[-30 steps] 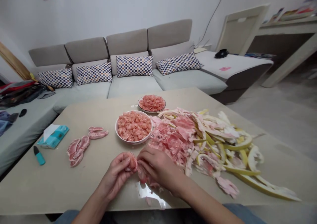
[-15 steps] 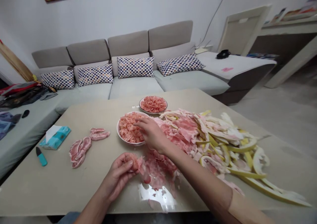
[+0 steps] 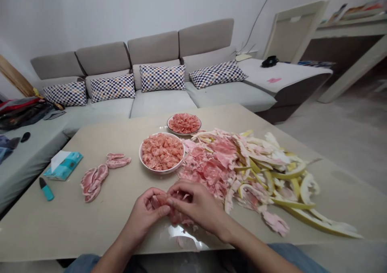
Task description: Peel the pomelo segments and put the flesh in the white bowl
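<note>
My left hand (image 3: 145,214) and my right hand (image 3: 196,205) meet over the near edge of the table (image 3: 115,208), both pinching a pink pomelo segment (image 3: 159,201) held between their fingertips. Scraps of pink membrane lie under the hands. Just beyond stands a white bowl (image 3: 162,152) heaped with peeled pink flesh, and a smaller plate (image 3: 184,124) of flesh sits behind it. Several whole unpeeled segments (image 3: 94,178) lie to the left.
A large heap of pink membrane and yellow rind (image 3: 256,170) covers the table's right half. A teal tissue pack (image 3: 63,165) and a small teal knife (image 3: 46,189) lie at the left. A grey sofa (image 3: 157,100) with checked pillows runs behind the table.
My right hand reached out to the white bowl, then drew back to the segment in my left hand. The left hand stayed in place with the segment.
</note>
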A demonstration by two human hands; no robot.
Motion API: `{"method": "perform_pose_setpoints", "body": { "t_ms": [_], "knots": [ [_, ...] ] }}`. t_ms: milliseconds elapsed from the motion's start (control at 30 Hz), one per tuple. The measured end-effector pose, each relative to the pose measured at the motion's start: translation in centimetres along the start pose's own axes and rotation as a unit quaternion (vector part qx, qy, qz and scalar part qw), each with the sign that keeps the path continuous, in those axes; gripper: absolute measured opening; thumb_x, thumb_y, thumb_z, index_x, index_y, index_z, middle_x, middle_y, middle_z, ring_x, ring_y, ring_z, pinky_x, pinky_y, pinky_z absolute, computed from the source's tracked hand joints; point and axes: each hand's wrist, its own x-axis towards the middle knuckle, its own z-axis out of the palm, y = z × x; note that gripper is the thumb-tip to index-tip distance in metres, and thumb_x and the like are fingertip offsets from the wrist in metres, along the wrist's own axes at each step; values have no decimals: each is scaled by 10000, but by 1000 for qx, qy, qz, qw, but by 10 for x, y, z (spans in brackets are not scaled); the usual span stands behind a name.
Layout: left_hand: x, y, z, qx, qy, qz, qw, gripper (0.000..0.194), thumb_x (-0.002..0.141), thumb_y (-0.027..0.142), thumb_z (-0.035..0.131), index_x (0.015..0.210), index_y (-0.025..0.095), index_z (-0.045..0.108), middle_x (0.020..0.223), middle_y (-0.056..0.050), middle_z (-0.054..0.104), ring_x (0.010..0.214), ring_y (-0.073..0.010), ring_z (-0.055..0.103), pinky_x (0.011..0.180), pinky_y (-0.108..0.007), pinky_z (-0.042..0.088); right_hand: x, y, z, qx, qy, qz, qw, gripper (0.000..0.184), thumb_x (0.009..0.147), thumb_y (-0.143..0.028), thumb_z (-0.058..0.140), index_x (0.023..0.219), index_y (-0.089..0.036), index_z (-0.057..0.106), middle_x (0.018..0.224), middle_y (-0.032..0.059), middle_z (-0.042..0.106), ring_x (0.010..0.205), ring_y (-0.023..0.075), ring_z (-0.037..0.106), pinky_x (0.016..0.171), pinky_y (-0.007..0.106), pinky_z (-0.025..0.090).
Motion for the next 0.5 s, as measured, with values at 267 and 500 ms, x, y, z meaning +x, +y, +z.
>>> {"method": "perform_pose_setpoints", "body": {
  "t_ms": [267,500],
  "knots": [
    [2,-2,-5,-14,-9,2,1000,258,733,278,783,904,163,627,780,-12,666,736,-145,590,728,-261,441,1,10,-1,164,-51,102,980,186,834,-368,624,840,-191,680,699,18,677,628,157,639,550,253,484],
    [2,0,-5,-5,1,4,1000,271,722,276,791,915,167,635,803,-15,668,763,-155,590,737,-266,443,0,13,0,198,-100,157,962,433,770,-470,701,1101,-204,614,727,15,673,620,166,630,479,231,455]
  ]
}}
